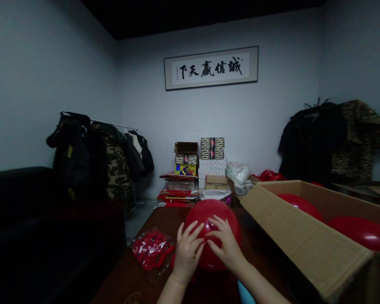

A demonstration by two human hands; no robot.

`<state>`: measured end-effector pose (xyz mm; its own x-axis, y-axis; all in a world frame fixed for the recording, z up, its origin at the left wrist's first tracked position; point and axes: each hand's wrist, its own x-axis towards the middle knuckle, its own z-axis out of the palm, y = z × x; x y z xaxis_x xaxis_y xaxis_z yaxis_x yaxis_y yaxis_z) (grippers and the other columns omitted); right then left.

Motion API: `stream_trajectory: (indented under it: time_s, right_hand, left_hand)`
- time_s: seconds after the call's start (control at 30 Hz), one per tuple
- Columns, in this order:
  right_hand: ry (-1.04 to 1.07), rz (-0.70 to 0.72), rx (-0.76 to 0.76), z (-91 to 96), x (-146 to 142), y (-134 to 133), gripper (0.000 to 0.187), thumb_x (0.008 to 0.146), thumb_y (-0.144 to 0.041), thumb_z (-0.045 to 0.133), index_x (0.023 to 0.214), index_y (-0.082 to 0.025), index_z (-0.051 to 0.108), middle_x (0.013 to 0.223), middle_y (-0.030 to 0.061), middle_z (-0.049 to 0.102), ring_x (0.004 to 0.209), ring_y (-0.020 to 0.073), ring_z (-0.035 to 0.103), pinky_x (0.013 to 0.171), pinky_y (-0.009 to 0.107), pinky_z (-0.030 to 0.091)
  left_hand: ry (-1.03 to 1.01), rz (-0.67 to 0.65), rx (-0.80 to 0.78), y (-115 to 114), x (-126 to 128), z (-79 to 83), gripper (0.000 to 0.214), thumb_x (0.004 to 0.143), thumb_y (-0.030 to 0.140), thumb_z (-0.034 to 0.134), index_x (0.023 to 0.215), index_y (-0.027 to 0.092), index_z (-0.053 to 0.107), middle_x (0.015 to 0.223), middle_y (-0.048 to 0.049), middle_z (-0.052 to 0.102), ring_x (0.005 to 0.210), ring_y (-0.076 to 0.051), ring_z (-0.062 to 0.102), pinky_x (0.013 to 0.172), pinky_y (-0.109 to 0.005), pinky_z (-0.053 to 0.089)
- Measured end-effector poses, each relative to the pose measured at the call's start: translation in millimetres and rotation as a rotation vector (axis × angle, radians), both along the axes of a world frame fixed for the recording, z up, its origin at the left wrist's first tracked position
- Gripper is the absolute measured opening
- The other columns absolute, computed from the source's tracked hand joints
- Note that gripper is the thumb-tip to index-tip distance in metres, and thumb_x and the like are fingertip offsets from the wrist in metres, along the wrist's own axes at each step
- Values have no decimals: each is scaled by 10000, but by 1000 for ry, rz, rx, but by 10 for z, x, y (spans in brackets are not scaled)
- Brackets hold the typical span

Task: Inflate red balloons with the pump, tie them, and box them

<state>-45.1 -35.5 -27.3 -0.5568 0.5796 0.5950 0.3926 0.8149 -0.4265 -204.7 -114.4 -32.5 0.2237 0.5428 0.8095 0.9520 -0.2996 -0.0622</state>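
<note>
A round, inflated red balloon (pixel 198 210) is in front of me over the dark table, its neck end turned toward me. My left hand (pixel 187 250) pinches at the balloon's neck with thumb and forefinger, the other fingers raised near its surface. From the other side my right hand (pixel 226 245) pinches at the same spot, its upper fingers fanned over the balloon. The tip of the neck is mostly hidden between the fingers. To the left of my hands lies a clear plastic bag of uninflated red balloons (pixel 152 249).
An open cardboard box (pixel 307 236) with inflated red balloons (pixel 362 232) stands at the right. A blue object (pixel 245 292) shows under my right forearm. Stacked boxes (pixel 213 169) and red flat packs stand beyond the wooden table (pixel 164 217). A dark sofa (pixel 19 211) is at left.
</note>
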Motion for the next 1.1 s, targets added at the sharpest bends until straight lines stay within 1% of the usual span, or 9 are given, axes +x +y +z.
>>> stream_trajectory:
  time_s: [0.1,0.3,0.4,0.57,0.73,0.83,0.9,1.0,1.1]
  right_hand:
    - [-16,-4,-56,41,14,-37,149,736,-423,605,828,-328,673,1330,10,500,1328,233,293,1103,560,114]
    - [2,-51,-28,-12,0,-58,119,689,-342,660,804,-315,674,1295,15,529,1320,236,305,1107,544,112]
    - [61,-60,-22,-83,-27,-26,129,692,-359,655,799,-289,673,1272,41,543,1308,246,325,1100,554,144]
    - [119,-37,-48,-97,-39,38,102,729,-355,624,775,-287,685,1309,49,518,1305,250,332,1094,554,186]
    - [179,-15,-53,-21,-16,63,90,731,-285,617,779,-283,693,1318,56,512,1295,253,351,1078,543,253]
    - [156,37,-70,65,-7,60,131,721,-256,622,827,-284,693,1305,54,523,1280,235,374,1071,490,292]
    - [119,26,-111,138,-2,54,114,709,-240,629,791,-281,697,1272,49,551,1266,237,392,1068,477,296]
    - [88,-9,-163,236,6,39,83,697,-213,626,703,-259,695,1225,53,587,1241,245,421,1056,473,307]
    - [97,-5,-169,281,5,20,89,711,-219,606,701,-250,689,1213,56,593,1222,243,440,1045,479,320]
  left_hand:
    - [-6,-19,3,30,44,-60,220,810,108,499,888,243,655,1262,-44,594,1230,-249,464,1016,-602,313]
    - [-195,24,-19,104,73,-130,191,815,139,498,830,231,665,1262,-90,589,1193,-252,508,988,-595,357]
    - [-231,21,-30,133,79,-97,186,810,133,498,797,216,663,1236,-108,605,1178,-263,523,988,-614,345]
    - [-146,-6,-18,101,125,21,192,818,124,488,794,214,657,1221,-96,619,1183,-263,520,1006,-631,308]
    - [-88,-10,102,73,203,103,181,800,98,502,786,201,650,1200,-96,634,1183,-256,521,1046,-600,271]
    - [-29,-33,109,83,226,120,223,794,76,486,880,198,652,1208,-93,629,1191,-249,514,1040,-584,297]
    - [-6,-45,103,93,225,124,244,799,76,480,925,200,648,1211,-92,627,1191,-249,515,1025,-579,327]
    - [1,-40,120,106,212,132,233,810,74,473,900,194,651,1224,-99,617,1195,-247,511,1015,-565,353]
    - [17,-56,136,120,202,138,256,807,58,468,942,184,645,1220,-108,619,1197,-242,510,1007,-548,378]
